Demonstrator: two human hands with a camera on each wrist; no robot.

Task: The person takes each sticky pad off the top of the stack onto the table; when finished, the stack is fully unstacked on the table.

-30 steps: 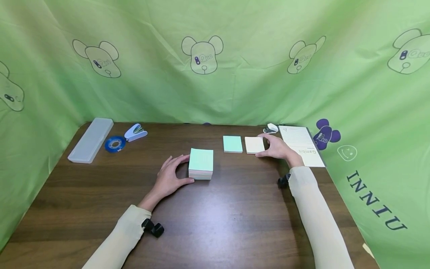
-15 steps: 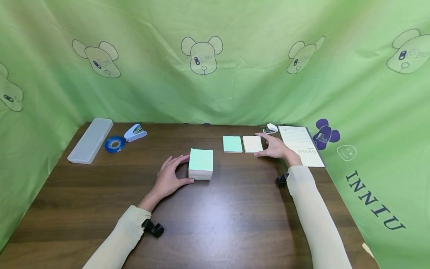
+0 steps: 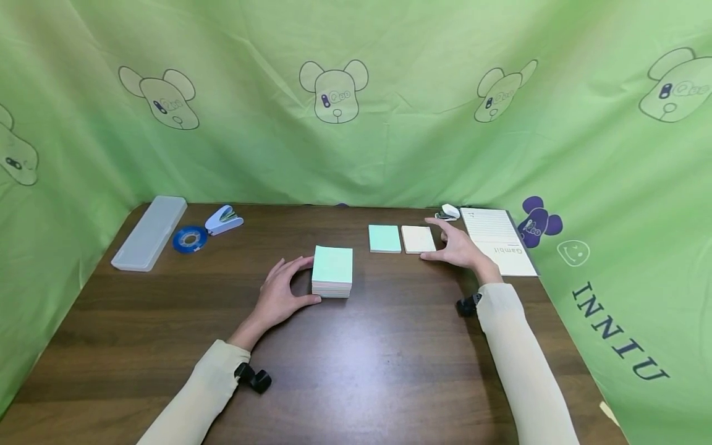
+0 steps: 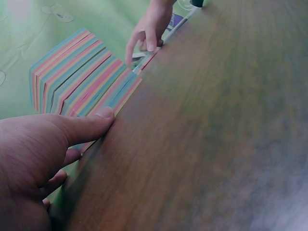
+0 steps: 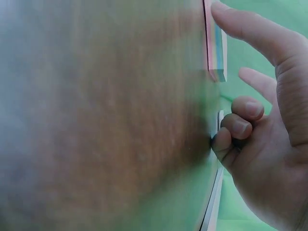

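In the head view, a thick block of sticky notes (image 3: 332, 266) with a mint top stands mid-table. My left hand (image 3: 279, 295) holds its left side, thumb at the front face and index finger behind the left edge. The left wrist view shows the thumb against the block's striped, multicoloured layers (image 4: 86, 77). Farther right lie a thin mint notepad (image 3: 384, 238) and a thin cream notepad (image 3: 417, 240). Around the cream pad's right side, my right hand (image 3: 458, 247) spreads thumb and index finger, thumb tip at the front edge; its other fingers are curled in the right wrist view.
Behind the right hand are a small white stapler (image 3: 448, 212) and a lined notebook (image 3: 497, 241). At the far left lie a translucent pencil case (image 3: 151, 233), a blue tape roll (image 3: 190, 238) and a light-blue stapler (image 3: 224, 219). A green curtain (image 3: 389, 154) borders the table.
The cream pad slid slightly left, closer to the mint pad, with my right hand. Then the right index finger moved off the pad toward the right. My left hand and the block stayed put.
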